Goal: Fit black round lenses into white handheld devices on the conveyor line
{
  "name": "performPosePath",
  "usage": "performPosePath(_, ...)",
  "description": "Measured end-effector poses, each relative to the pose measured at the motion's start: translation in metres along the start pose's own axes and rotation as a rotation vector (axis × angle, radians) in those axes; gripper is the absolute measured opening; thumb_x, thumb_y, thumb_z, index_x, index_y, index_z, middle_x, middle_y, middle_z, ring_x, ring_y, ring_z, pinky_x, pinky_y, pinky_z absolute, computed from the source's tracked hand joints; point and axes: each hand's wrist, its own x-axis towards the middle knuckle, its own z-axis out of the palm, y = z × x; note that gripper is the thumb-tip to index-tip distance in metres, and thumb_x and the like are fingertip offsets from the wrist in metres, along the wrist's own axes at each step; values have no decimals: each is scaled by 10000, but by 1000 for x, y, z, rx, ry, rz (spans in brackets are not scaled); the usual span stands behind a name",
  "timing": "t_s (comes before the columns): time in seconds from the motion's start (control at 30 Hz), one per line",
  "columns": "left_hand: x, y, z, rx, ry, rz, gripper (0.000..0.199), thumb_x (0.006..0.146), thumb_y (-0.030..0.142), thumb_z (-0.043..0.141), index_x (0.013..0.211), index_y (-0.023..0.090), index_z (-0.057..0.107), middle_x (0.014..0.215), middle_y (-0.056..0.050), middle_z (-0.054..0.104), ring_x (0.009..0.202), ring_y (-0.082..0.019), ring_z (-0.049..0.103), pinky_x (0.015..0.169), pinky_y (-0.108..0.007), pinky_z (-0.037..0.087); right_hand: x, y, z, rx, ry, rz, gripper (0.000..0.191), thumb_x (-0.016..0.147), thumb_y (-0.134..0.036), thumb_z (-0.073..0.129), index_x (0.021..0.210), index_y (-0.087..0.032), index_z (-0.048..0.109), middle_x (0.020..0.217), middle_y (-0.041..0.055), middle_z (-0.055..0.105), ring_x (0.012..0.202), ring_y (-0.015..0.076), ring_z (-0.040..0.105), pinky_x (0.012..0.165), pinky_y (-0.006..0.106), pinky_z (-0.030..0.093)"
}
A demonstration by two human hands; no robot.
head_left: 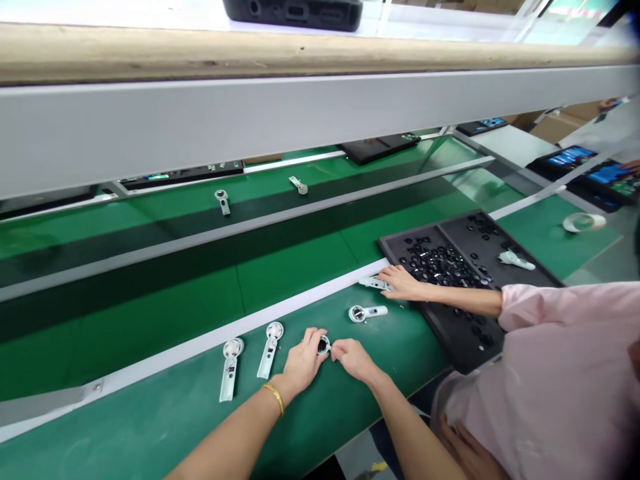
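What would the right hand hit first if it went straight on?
The right hand would probably meet the round white-rimmed part in the left hand; they may be touching, as depth is unclear.

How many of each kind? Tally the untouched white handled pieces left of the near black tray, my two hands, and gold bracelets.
Untouched white handled pieces: 5
Your hands: 2
Gold bracelets: 1
Total: 8

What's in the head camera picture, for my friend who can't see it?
A left hand holds a small round part over a green table, the right hand at its edge. Two white pieces lie left; at right, a pink-sleeved co-worker's hand touches another beside a tray of black parts.
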Motion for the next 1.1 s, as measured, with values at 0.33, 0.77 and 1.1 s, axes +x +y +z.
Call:
performPosePath(0.33,0,-8,-5,-102,15,39,491,797,126,462,1265,265,410,1282,-37,455,1085,-171,539,940,-312,443,-7,-25,27,593,-56,39,375,791,-513,561,644,-174,494,463,-106,319,374,40,257,376,194,188)
performPosePath(0.77,10,-3,-14,-57,157,-41,443,816,219,508,1252,238,435,1247,-54,509,1103,-200,536,946,-327,432,-14,29,37,693,411,315,268,934,-369,479,842,-137,576,537,-87,445,363,33,341,339,161,286)
performPosePath(1.1,28,-4,-29,46,342,-98,575,738,168,515,1302,139,404,1314,-145,464,1239,-299,427,1045,-471,340,2,19,51,626,427,222,222,927,-335,496,980,-132,566,572,-75,506,387,48,423,373,171,352)
